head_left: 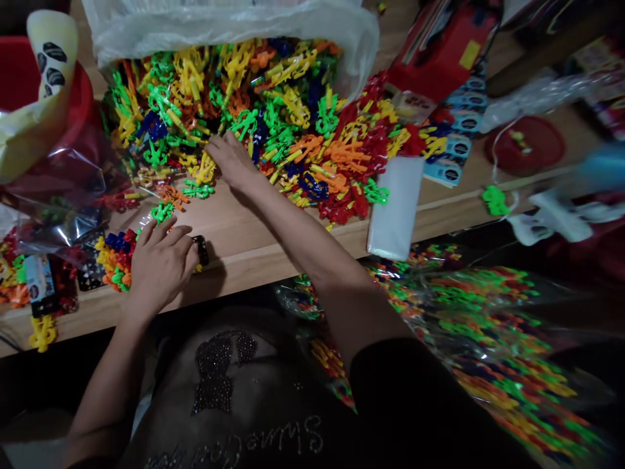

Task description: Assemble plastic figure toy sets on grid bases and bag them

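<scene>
A big heap of small plastic toys [273,124] in yellow, green, orange, red and blue spills from a white plastic bag [234,26] onto the wooden table [244,228]. My right hand [232,159] reaches to the near edge of this heap, its fingertips closed on a yellow plastic toy [205,168]. Lower left, my left hand [163,257] lies palm down with fingers apart, beside a bunch of mixed toys [117,251]. Black patterned card [201,249] shows past its thumb. A green toy [162,212] touches or lies near its fingertips.
A stack of clear plastic sleeves [396,208] overhangs the table edge. Blue printed cards [456,140] and a red box [439,52] stand right. A red tub [83,98] is at left. Filled packs of toys [508,352] lie below the table. A red lid [525,144] is far right.
</scene>
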The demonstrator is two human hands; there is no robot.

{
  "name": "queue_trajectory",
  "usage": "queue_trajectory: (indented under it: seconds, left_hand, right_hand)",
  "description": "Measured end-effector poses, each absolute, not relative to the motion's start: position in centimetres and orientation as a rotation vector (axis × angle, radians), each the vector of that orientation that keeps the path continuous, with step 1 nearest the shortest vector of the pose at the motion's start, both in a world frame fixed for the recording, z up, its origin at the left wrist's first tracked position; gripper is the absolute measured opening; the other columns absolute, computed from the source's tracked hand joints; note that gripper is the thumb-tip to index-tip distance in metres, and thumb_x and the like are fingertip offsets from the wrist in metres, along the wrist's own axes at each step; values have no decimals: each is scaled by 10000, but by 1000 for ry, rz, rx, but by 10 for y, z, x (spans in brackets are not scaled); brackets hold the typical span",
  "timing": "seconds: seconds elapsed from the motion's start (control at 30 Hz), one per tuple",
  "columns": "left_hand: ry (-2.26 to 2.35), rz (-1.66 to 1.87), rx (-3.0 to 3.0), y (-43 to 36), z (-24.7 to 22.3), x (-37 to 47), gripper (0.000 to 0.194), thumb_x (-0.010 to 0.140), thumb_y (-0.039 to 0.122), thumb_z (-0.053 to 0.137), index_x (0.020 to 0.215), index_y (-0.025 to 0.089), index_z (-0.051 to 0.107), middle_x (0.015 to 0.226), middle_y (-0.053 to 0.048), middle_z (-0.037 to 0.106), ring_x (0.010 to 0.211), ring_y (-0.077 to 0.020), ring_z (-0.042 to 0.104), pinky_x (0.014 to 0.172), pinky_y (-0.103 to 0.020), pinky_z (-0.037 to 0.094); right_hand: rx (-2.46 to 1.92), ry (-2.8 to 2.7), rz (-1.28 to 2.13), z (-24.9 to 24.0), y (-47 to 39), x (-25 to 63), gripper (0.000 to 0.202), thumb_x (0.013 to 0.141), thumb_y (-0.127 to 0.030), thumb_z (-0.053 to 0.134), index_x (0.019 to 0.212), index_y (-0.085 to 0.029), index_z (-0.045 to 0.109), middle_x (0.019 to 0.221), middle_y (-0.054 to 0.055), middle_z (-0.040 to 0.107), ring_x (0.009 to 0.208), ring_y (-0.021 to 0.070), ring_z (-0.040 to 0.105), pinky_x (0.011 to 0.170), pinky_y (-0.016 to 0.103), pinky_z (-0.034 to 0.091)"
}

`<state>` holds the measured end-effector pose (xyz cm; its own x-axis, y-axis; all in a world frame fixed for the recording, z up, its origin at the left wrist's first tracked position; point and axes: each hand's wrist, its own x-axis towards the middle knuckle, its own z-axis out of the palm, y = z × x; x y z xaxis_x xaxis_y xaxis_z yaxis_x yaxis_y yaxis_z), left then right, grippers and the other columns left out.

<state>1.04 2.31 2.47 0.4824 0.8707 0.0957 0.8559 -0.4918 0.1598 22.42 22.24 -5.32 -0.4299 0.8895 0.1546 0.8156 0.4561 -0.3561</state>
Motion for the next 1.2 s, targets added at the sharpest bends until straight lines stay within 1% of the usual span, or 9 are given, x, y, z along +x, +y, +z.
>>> queue_trajectory:
  seconds: [0.13, 0.23, 0.33, 0.43, 0.53, 0.73, 0.93, 1.03, 1.2]
  left_hand:
    - [1515, 199, 2589, 22, 29, 4, 466, 1119, 419, 374, 1097, 207, 788, 1321, -87, 790, 1447, -337, 601, 1277, -587, 381]
    - [1571, 242, 2512, 23, 30, 4, 462, 1116, 457, 382, 1314, 218, 724, 1469, -98, 715, 1455, -314, 599, 1290, -558, 371]
    - [1638, 277, 2456, 24, 30, 8, 487, 1105, 414, 391, 1502, 226, 599, 1613, -104, 596, 1450, -301, 606, 1302, -538, 357]
    - [1637, 270, 2452, 24, 30, 9, 486, 1089, 350, 391, 1525, 241, 577, 1611, -90, 600, 1464, -292, 597, 1312, -532, 348]
    - [1637, 258, 2467, 25, 29, 9, 486, 1082, 326, 383, 1514, 246, 589, 1591, -83, 620, 1468, -290, 596, 1315, -534, 347]
    - [1623, 244, 2481, 23, 31, 9, 501, 1086, 331, 379, 1526, 216, 591, 1586, -109, 621, 1496, -305, 572, 1334, -556, 322]
    - [1589, 241, 2476, 23, 32, 8, 518, 1078, 311, 388, 1563, 228, 551, 1601, -104, 609, 1555, -301, 505, 1353, -572, 281]
    - [1574, 236, 2466, 22, 32, 7, 521, 1074, 296, 392, 1564, 224, 552, 1618, -102, 591, 1578, -298, 474, 1362, -571, 270]
    - [1572, 225, 2436, 22, 35, 12, 532, 1108, 358, 371, 1599, 207, 509, 1658, -126, 542, 1621, -313, 402, 1378, -608, 206]
  right_hand:
    - [-1390, -2371, 391, -71, 204, 233, 362, 1127, -186, 263, 1268, -168, 596, 1328, 142, 635, 1346, 297, 531, 1194, 558, 442]
    - [-1342, -2300, 522, -80, 160, 238, 326, 1102, -206, 376, 1384, -175, 536, 1341, 159, 646, 1266, 288, 592, 1147, 537, 489]
    - [-1193, -2150, 803, -83, 112, 232, 439, 1057, -247, 508, 1486, -167, 462, 1390, 168, 653, 1216, 277, 642, 1110, 513, 527]
    - [-1054, -2001, 1100, -86, 76, 213, 411, 1004, -240, 583, 1409, -177, 542, 1367, 143, 696, 1184, 264, 684, 1088, 474, 552]
    - [-1027, -1932, 1248, -93, 60, 193, 357, 979, -163, 547, 1331, -200, 592, 1260, 101, 741, 1151, 251, 710, 1071, 451, 564]
    - [-1065, -2005, 1063, -114, 48, 171, 396, 931, -67, 463, 1300, -193, 534, 1214, 132, 695, 1184, 280, 671, 1046, 471, 567]
    - [-1130, -2002, 1126, -112, 49, 174, 352, 972, -179, 528, 1319, -223, 490, 1125, 82, 694, 1061, 261, 689, 933, 411, 582]
    - [-1103, -2053, 1130, -109, 47, 174, 357, 967, -153, 519, 1318, -210, 486, 1120, 88, 690, 1043, 254, 671, 912, 398, 574]
    - [-1172, -2223, 921, -109, 27, 158, 273, 979, -114, 464, 1230, -192, 536, 1210, 148, 663, 1145, 300, 623, 1059, 513, 539]
